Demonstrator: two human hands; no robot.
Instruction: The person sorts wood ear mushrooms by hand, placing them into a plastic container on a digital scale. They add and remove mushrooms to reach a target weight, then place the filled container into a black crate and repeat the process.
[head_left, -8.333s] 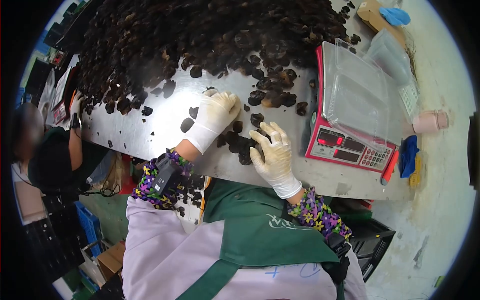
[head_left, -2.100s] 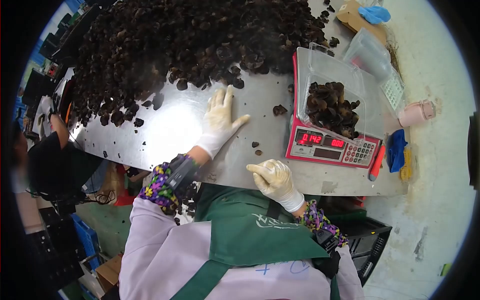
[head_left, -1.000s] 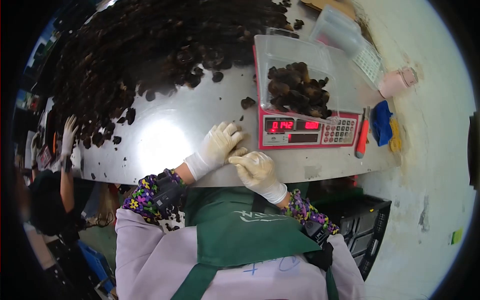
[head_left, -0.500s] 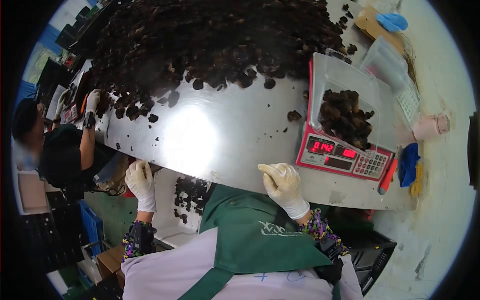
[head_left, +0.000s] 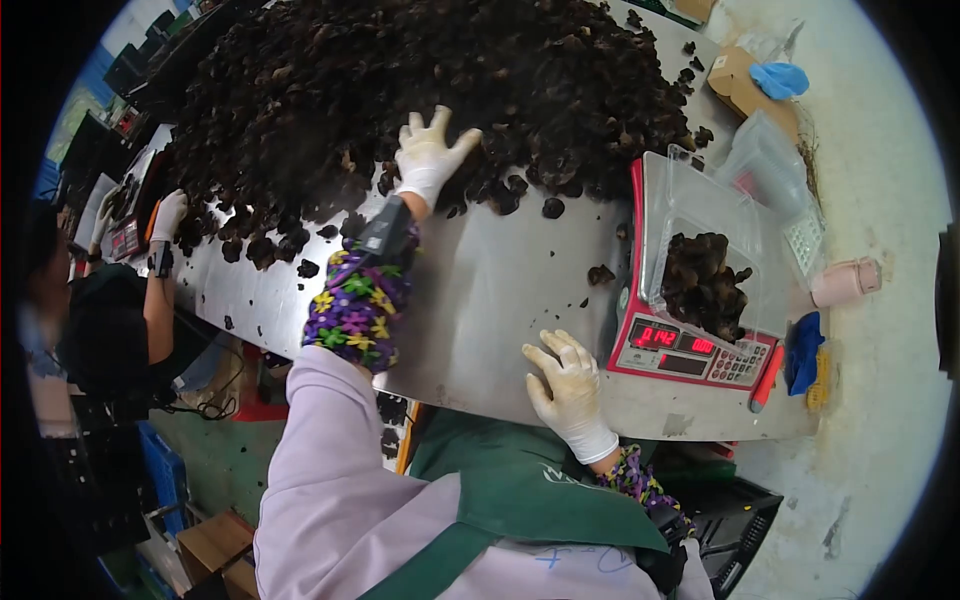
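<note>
A wide heap of dark, wood-ear-like mushrooms (head_left: 330,90) covers the far side of the metal table (head_left: 470,290). My left hand (head_left: 430,155), in a white glove, reaches over the near edge of that heap with its fingers spread and nothing held. By the table's front edge is my gloved right hand (head_left: 570,390), thumb apart and fingers loosely bent, also without anything in it. To its right stands a red and white digital scale (head_left: 640,330) that reads 0.142. On the scale a clear plastic tray (head_left: 740,215) holds a clump of mushrooms (head_left: 705,285).
Stacked clear trays (head_left: 765,165), a pink cup (head_left: 846,282), a blue cloth (head_left: 803,352) and a red-handled tool (head_left: 767,380) lie along the right wall. At left another person's gloved hand (head_left: 170,213) is beside the heap. Several mushroom scraps lie near the scale.
My left hand has swung from the table's front edge up and forward to the heap, its fingers spreading. My right hand has shifted slightly and its fingers have loosened from a curl.
</note>
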